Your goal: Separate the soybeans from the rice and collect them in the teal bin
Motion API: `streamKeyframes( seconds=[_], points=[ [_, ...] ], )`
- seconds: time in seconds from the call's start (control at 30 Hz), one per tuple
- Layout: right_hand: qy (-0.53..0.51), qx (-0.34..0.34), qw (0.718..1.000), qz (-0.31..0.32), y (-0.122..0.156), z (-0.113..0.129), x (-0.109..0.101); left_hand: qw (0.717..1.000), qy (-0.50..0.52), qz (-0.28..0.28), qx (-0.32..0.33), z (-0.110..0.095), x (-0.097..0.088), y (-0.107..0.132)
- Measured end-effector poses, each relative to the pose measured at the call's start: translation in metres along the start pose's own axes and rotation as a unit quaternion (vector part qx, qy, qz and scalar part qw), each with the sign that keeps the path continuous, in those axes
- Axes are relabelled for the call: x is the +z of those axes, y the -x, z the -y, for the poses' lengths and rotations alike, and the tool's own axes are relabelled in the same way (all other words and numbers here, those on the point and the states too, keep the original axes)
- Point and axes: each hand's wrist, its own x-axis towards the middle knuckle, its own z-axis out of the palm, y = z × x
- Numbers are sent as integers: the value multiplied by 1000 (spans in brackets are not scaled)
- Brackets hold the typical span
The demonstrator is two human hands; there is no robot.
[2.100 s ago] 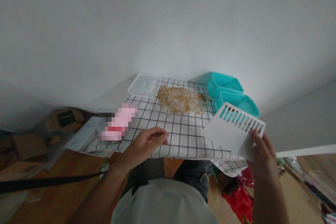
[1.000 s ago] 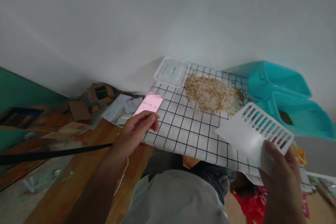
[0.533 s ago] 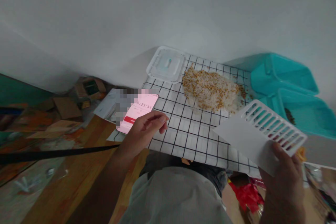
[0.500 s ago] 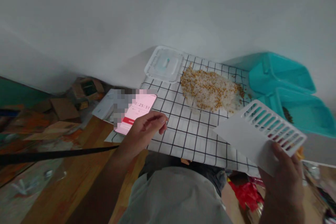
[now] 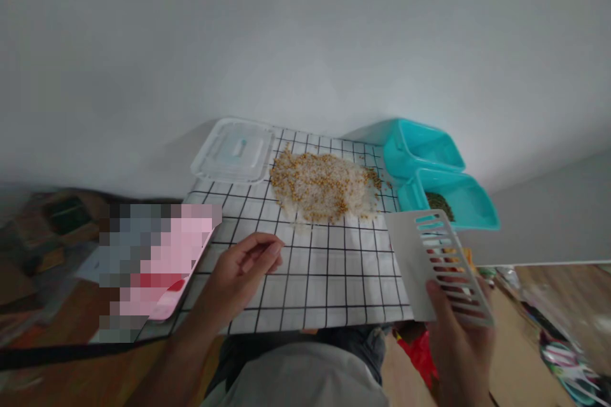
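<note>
My right hand (image 5: pixel 459 343) is closed on the near edge of a white slotted plastic scoop (image 5: pixel 436 264), held above the right front corner of a black-and-white checked cloth (image 5: pixel 329 280). My left hand (image 5: pixel 242 267) rests on the cloth with its fingers loosely curled and nothing in them. It lies just right of a phone with a pink screen (image 5: pixel 167 261). A pile of mixed white and yellow-brown grains (image 5: pixel 321 186) lies on the far part of the cloth, apart from both hands.
A clear plastic lid (image 5: pixel 233 149) lies at the cloth's far left corner. Two teal bins (image 5: pixel 426 151) stand at the far right; the nearer one (image 5: pixel 470 216) holds some dark green grains. Cardboard and clutter lie on the floor at left, red and coloured bags at lower right.
My left hand has come off the phone and now lies on the cloth beside it. The scoop has turned so that its slots point away from me. The view has swung to the right.
</note>
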Motion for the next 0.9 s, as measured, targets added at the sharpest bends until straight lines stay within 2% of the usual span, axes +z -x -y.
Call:
streamKeyframes(
  seconds=[0.1, 0.23, 0.37, 0.47, 0.7, 0.9],
  points=[
    [54, -20, 998, -1, 10, -7, 10, 1000, -9, 27, 9, 4, 5, -4],
    [100, -106, 989, -30, 7, -12, 24, 996, -81, 36, 3, 10, 7, -9],
    [159, -161, 973, 40, -5, -21, 28, 987, -156, 27, 23, 13, 11, -15],
    [181, -153, 971, 40, -11, -26, 26, 977, -208, 22, 50, 13, 17, -17],
    [249, -101, 963, 31, -24, -36, 14, 965, -248, 42, 75, 20, 34, -20],
    [216, -120, 966, 75, -37, -37, 27, 958, -265, 70, 85, 21, 43, -24]
  ],
)
